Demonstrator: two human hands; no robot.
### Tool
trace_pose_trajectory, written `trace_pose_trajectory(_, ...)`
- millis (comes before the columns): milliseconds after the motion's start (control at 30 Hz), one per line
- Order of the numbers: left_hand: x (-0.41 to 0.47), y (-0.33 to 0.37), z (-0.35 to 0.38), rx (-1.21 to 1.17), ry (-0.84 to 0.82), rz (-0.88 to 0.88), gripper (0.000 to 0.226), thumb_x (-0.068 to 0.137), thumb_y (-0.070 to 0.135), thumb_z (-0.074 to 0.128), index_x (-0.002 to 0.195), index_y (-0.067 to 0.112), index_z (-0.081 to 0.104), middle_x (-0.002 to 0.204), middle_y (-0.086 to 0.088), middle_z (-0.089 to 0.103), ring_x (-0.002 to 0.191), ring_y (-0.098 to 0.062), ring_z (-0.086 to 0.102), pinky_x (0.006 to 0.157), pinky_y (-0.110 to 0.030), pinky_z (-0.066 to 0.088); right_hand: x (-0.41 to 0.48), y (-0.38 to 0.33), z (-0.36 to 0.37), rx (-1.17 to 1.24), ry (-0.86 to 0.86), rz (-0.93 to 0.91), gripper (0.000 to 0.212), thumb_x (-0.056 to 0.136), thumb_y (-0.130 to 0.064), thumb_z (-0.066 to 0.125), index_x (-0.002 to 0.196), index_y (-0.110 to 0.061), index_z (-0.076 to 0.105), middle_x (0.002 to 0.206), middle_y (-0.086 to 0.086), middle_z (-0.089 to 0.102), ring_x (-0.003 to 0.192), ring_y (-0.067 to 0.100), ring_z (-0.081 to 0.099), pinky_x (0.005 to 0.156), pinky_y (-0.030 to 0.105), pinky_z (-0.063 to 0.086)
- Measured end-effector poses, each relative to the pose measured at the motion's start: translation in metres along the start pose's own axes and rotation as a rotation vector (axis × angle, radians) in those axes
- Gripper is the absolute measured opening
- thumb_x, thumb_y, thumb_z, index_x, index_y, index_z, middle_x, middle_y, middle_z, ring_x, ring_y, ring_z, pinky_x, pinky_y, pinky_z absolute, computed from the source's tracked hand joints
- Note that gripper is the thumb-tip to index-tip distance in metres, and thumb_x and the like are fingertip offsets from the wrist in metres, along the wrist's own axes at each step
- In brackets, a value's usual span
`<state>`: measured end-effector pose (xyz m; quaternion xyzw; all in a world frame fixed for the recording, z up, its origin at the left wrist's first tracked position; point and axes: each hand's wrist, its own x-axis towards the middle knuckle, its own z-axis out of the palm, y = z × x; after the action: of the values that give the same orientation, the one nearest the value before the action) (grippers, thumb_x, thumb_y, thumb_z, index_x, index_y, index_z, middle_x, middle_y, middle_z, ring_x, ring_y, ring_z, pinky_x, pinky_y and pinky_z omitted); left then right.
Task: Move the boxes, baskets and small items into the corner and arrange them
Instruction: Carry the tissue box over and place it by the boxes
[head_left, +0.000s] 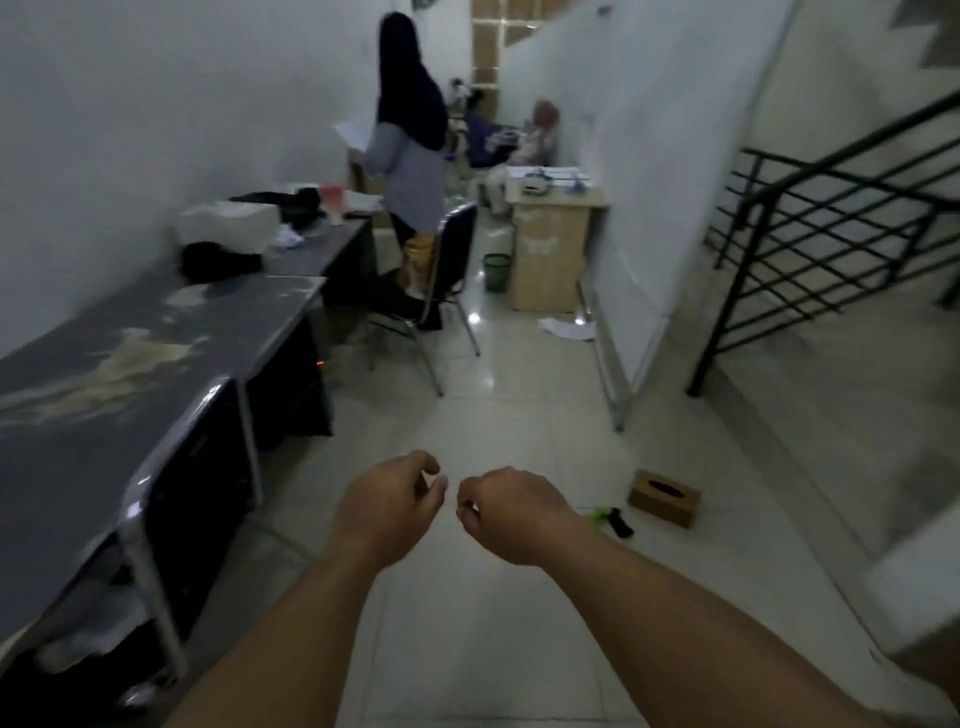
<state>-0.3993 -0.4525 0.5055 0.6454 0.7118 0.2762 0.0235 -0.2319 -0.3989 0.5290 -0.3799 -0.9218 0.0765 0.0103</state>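
Observation:
Both of my hands are stretched out in front of me above the tiled floor, close together with fingers curled in. My left hand (395, 499) and my right hand (511, 512) are a small gap apart, and nothing is clearly held in either. A brown tissue box (664, 498) lies on the floor to the right of my right hand. Beside it lies a small green and black item (614, 519). A green mesh basket (496, 271) stands on the floor farther down the aisle. A white box (228, 223) sits on the far part of the desk.
A long grey desk (130, 374) runs along the left wall. A black chair (441, 280) and a standing person (410, 156) occupy the aisle ahead. A wooden cabinet (545, 249), a white partition (639, 208), loose papers (566, 328) and a black stair railing (810, 234) lie to the right.

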Motion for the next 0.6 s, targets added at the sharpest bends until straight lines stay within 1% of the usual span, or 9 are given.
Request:
trace_pose_trajectory(100,0.061,0.003,0.044,-0.014,-0.172,0.104,0.027,0.093,0.047,0.054,0.113,0.031,0.061,0.087,0.013,0.063,0.079,-0.008,0.056,0.067,-0.026,0.043,0.015,0.059,0.011,0.045,-0.069,0.199,0.034,0.099,-0.039,0.039,0.119,-0.021,0.059,0.113,0.011,0.063,0.098,0.032,0.061,0.08,0.039,0.052)
trace_pose_trajectory(200,0.11,0.012,0.082,-0.008,-0.343,0.215,0.031,0.092,0.05,0.054,0.117,0.032,0.06,0.1,0.013,0.065,0.088,-0.008,0.06,0.075,-0.026,0.048,0.016,0.108,0.023,0.093,-0.099,0.399,0.034,0.1,-0.041,0.04,0.121,-0.022,0.06,0.116,0.009,0.063,0.1,0.029,0.061,0.081,0.039,0.053)
trace_pose_trajectory(333,0.16,0.039,0.133,0.004,-0.512,0.349,0.034,0.091,0.051,0.053,0.118,0.031,0.06,0.105,0.011,0.064,0.095,-0.01,0.06,0.079,-0.026,0.047,0.005,0.163,0.035,0.175,-0.171,0.609,0.035,0.101,-0.04,0.041,0.126,-0.025,0.06,0.122,0.008,0.061,0.104,0.027,0.06,0.082,0.036,0.051)
trace_pose_trajectory(500,0.209,0.088,0.207,0.019,-0.684,0.487,0.04,0.092,0.051,0.053,0.123,0.027,0.059,0.112,0.007,0.063,0.099,-0.013,0.06,0.08,-0.027,0.047,0.002,0.24,0.05,0.231,-0.201,0.794,0.036,0.099,-0.043,0.042,0.128,-0.028,0.057,0.127,0.009,0.057,0.11,0.027,0.057,0.085,0.034,0.047)
trace_pose_trajectory(600,0.241,0.122,0.256,0.055,-0.773,0.527,0.045,0.091,0.054,0.052,0.127,0.027,0.057,0.118,0.005,0.062,0.103,-0.016,0.059,0.086,-0.03,0.05,0.008,0.297,0.057,0.272,-0.179,0.875,0.036,0.098,-0.045,0.043,0.128,-0.029,0.056,0.129,0.008,0.056,0.111,0.026,0.057,0.087,0.034,0.047)
